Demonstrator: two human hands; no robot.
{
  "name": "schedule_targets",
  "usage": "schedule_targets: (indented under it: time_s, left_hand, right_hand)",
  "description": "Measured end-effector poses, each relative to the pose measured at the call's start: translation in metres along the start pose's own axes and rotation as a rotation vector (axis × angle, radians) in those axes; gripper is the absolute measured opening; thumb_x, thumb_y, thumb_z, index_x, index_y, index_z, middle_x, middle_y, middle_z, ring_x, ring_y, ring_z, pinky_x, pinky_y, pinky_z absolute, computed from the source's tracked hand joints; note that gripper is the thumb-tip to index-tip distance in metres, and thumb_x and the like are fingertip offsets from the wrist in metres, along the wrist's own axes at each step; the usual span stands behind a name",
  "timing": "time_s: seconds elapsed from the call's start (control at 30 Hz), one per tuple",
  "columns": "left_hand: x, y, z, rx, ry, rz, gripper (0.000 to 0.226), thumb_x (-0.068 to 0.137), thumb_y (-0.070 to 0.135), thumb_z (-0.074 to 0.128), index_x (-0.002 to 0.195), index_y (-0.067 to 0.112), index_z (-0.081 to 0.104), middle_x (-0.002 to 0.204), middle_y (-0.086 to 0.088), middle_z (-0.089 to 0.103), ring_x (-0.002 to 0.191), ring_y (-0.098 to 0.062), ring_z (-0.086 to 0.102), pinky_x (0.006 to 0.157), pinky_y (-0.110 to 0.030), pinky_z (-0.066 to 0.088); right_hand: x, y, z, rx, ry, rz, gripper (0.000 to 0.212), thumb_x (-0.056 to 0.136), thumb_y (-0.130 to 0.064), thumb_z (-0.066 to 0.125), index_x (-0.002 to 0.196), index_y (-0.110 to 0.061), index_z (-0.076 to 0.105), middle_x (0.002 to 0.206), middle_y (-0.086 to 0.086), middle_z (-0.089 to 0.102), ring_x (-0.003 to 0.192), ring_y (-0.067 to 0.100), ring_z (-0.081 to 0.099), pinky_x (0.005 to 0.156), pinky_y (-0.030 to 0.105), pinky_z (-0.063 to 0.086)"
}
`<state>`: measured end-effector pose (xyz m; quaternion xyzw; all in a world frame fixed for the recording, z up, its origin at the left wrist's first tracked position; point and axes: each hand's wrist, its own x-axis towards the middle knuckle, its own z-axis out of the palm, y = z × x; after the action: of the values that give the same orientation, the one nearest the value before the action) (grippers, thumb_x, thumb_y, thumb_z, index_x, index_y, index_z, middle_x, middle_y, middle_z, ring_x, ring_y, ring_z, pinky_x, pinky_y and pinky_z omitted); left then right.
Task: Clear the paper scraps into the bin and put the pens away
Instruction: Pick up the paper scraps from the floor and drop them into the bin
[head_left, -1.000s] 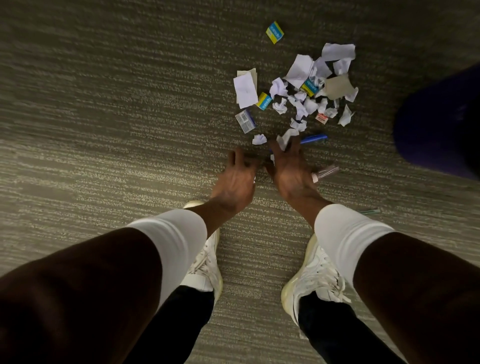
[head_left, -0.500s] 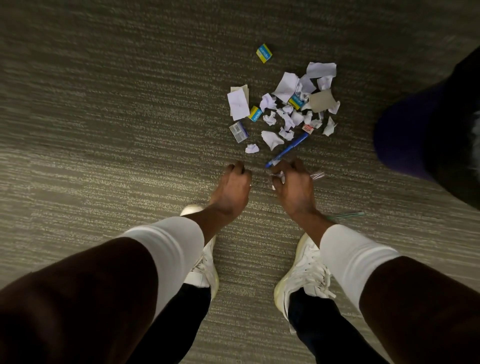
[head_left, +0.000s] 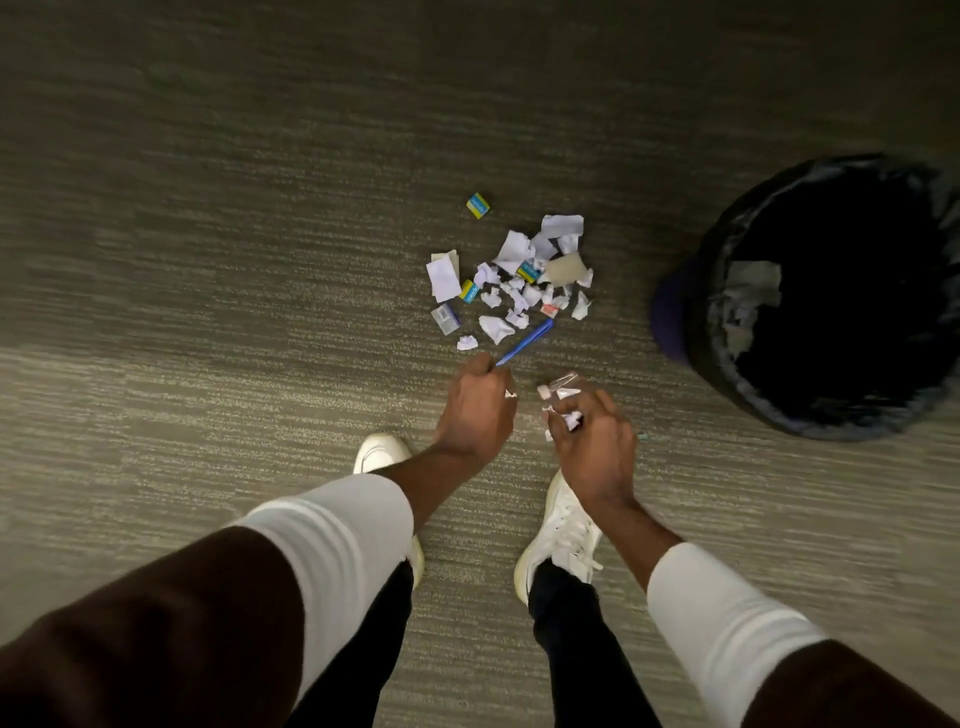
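Observation:
A heap of white paper scraps (head_left: 519, 280) lies on the carpet ahead of me, mixed with small yellow-and-blue boxes. My left hand (head_left: 475, 410) is closed, a bit of white paper showing at its fingers, and the tip of a blue pen (head_left: 525, 342) reaches its knuckles; whether it grips the pen I cannot tell. My right hand (head_left: 589, 441) is shut on crumpled paper scraps, with a clear pen (head_left: 560, 383) at its fingertips. The bin (head_left: 831, 296), lined with a black bag and holding some paper, stands to the right.
My two white shoes (head_left: 558, 535) stand just below the hands. One yellow-and-blue box (head_left: 478, 205) lies apart beyond the heap. A small grey box (head_left: 447, 318) sits at the heap's left edge. Striped grey-green carpet (head_left: 208, 260) spreads all around.
Both hands have lifted off the carpet and closed on paper scraps. The view has risen and swung right, so the whole bin mouth now shows. The blue pen lies tilted toward my left hand.

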<state>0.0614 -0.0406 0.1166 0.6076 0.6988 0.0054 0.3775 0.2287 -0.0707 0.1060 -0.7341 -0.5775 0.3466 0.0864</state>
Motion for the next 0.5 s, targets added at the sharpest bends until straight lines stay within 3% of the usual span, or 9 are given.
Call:
schedule_targets:
  time_s: [0.1,0.27,0.37,0.4,0.5]
  left_hand:
    - [-0.003,0.050,-0.013,-0.068,0.030,0.035,0.016,0.097,0.012,0.070,0.112,0.008,0.073,0.122,-0.013,0.063,0.107,-0.032,0.068,0.095,-0.041,0.054]
    - [-0.003,0.142,-0.028,-0.199,0.106,0.110,0.012,0.094,0.017,0.073,0.102,0.007,0.075,0.109,-0.009,0.066,0.089,-0.027,0.069,0.081,-0.026,0.043]
    - [-0.004,0.192,-0.034,-0.275,0.144,0.172,0.003,0.089,0.009,0.075,0.090,0.007,0.074,0.096,-0.009,0.065,0.082,-0.026,0.067,0.072,-0.018,0.034]
    - [-0.003,0.207,-0.036,-0.293,0.151,0.193,0.002,0.087,0.006,0.075,0.088,0.007,0.075,0.093,-0.010,0.065,0.080,-0.027,0.067,0.070,-0.017,0.033]
    - [0.001,0.245,-0.035,-0.292,0.170,0.216,0.010,0.088,0.006,0.078,0.098,0.006,0.079,0.098,-0.014,0.072,0.088,-0.030,0.070,0.077,-0.023,0.041]
  right_hand:
    - [-0.013,-0.004,-0.048,0.050,0.098,0.014,0.010,0.086,-0.017,0.083,0.091,-0.017,0.074,0.099,-0.001,0.071,0.078,0.020,0.069,0.075,0.029,0.050]
    - [-0.018,-0.007,-0.133,0.144,0.285,0.034,0.011,0.084,-0.014,0.084,0.090,-0.014,0.076,0.093,0.000,0.073,0.072,0.015,0.069,0.072,0.021,0.050]
    - [-0.013,0.000,-0.178,0.187,0.377,0.033,0.010,0.088,-0.016,0.083,0.093,-0.013,0.076,0.097,0.001,0.072,0.070,0.013,0.067,0.068,0.003,0.044]
    - [-0.009,0.004,-0.190,0.197,0.402,0.040,0.010,0.088,-0.017,0.082,0.094,-0.012,0.075,0.098,0.001,0.071,0.071,0.013,0.066,0.068,0.003,0.044]
    - [0.007,0.020,-0.219,0.220,0.453,0.132,0.011,0.088,-0.019,0.082,0.093,-0.013,0.074,0.096,0.005,0.073,0.073,0.021,0.068,0.072,0.034,0.057]
